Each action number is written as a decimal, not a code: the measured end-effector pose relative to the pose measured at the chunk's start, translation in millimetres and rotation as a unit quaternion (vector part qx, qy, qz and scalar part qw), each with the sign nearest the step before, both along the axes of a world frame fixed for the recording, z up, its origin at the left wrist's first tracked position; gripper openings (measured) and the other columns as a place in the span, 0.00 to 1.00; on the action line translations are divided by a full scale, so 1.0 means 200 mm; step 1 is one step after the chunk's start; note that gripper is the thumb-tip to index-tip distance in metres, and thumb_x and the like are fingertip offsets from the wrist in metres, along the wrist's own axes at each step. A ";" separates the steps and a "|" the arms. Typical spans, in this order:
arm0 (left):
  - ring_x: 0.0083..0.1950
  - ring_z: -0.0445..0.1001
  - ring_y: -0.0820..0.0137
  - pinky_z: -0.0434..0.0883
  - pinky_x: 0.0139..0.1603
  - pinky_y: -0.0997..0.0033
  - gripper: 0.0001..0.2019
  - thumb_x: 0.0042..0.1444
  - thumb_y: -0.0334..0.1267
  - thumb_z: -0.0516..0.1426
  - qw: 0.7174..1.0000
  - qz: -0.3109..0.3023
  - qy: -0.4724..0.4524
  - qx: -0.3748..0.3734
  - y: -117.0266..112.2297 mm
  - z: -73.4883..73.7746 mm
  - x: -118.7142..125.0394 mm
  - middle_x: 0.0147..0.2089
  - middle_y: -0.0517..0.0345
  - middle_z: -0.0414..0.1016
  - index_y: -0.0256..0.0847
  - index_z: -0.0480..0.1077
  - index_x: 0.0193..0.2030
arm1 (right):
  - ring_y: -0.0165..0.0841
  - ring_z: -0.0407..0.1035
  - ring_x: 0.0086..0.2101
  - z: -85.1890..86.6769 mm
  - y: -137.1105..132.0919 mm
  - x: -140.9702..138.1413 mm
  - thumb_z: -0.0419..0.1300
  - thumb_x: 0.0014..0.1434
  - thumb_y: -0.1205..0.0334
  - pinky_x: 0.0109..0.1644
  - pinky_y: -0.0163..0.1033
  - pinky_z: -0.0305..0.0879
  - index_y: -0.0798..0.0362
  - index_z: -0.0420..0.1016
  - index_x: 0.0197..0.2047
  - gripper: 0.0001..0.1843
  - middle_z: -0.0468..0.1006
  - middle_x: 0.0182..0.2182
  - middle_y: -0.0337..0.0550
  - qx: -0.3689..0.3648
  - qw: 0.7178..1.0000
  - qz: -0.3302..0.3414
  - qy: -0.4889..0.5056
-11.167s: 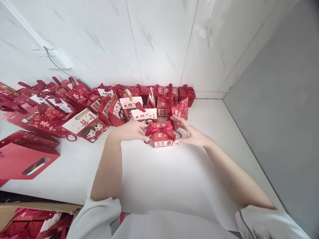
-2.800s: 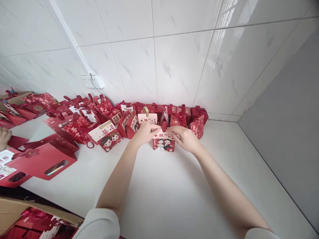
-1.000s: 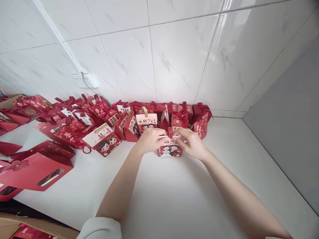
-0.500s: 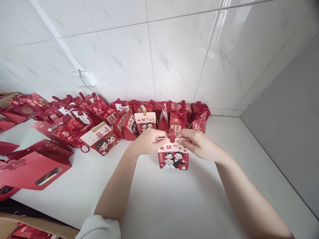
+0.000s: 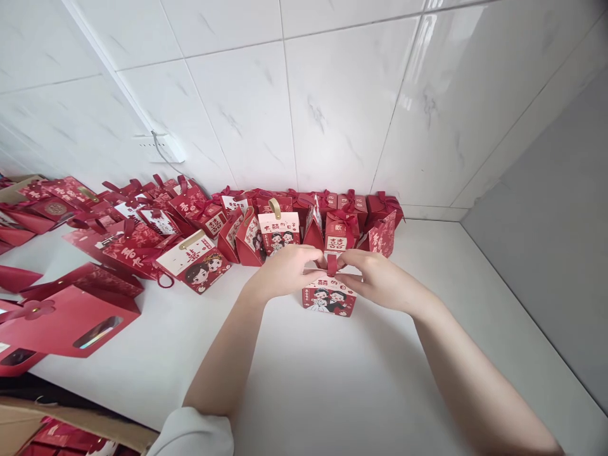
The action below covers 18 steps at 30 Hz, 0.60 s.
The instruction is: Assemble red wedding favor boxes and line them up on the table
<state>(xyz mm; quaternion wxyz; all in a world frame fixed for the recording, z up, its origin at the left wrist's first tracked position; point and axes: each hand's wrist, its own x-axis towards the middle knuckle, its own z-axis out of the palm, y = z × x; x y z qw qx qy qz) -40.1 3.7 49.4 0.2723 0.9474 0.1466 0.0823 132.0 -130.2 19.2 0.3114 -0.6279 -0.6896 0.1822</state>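
A small red and cream gift box (image 5: 329,300), printed with a cartoon bride and groom, stands upright on the white table. A red ribbon loop (image 5: 332,265) rises from the middle of its top edge. My left hand (image 5: 287,269) pinches the top edge left of the loop, with the thumb in front and the fingers behind. On the other side of the loop, my right hand (image 5: 377,275) grips the same edge in the same way. My fingers hide part of the box's upper band. Just behind stands a matching box (image 5: 279,231) with a gold loop.
Several red gift boxes (image 5: 338,231) line the white tiled wall (image 5: 346,114). More lie to the left, including a tilted cream and red box (image 5: 194,261) and a larger red box (image 5: 80,316) with a window. A carton (image 5: 76,421) holding red items sits below the table's (image 5: 304,392) edge.
Both hands still hold the box at its top edge. Its top has tipped towards me slightly and its front looks shorter. The whole view has shifted a little.
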 end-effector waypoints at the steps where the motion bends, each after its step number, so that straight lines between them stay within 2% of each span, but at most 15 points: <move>1: 0.35 0.69 0.72 0.58 0.33 0.74 0.05 0.57 0.36 0.55 1.000 0.004 0.000 0.007 0.00 0.00 0.00 0.33 0.63 0.73 0.41 0.68 0.31 | 0.33 0.68 0.35 0.00 0.00 -0.01 0.53 0.63 0.65 0.36 0.36 0.61 0.49 0.70 0.40 0.05 0.75 0.35 0.39 0.006 1.000 -0.003 -0.007; 6: 0.31 0.65 0.72 0.56 0.30 0.74 0.08 0.57 0.39 0.54 0.999 0.016 0.019 0.034 0.01 -0.03 0.00 0.30 0.62 0.70 0.40 0.64 0.29 | 0.32 0.65 0.32 -0.02 0.02 -0.02 0.53 0.63 0.65 0.33 0.35 0.58 0.49 0.66 0.36 0.03 0.73 0.32 0.38 0.020 0.999 -0.014 -0.038; 11: 0.29 0.62 0.71 0.56 0.30 0.73 0.12 0.56 0.40 0.54 0.996 0.034 0.016 0.082 0.01 -0.05 0.01 0.27 0.61 0.67 0.40 0.57 0.25 | 0.30 0.62 0.29 -0.03 0.03 -0.04 0.53 0.61 0.66 0.30 0.34 0.55 0.49 0.60 0.32 0.06 0.70 0.29 0.36 0.021 0.998 -0.050 -0.045; 18: 0.30 0.66 0.70 0.59 0.33 0.72 0.08 0.57 0.38 0.52 0.996 0.011 0.023 0.084 0.00 -0.07 0.02 0.28 0.60 0.70 0.41 0.63 0.28 | 0.30 0.61 0.28 -0.04 0.04 -0.04 0.53 0.56 0.69 0.29 0.34 0.53 0.49 0.57 0.31 0.07 0.68 0.27 0.35 0.022 0.998 -0.046 -0.042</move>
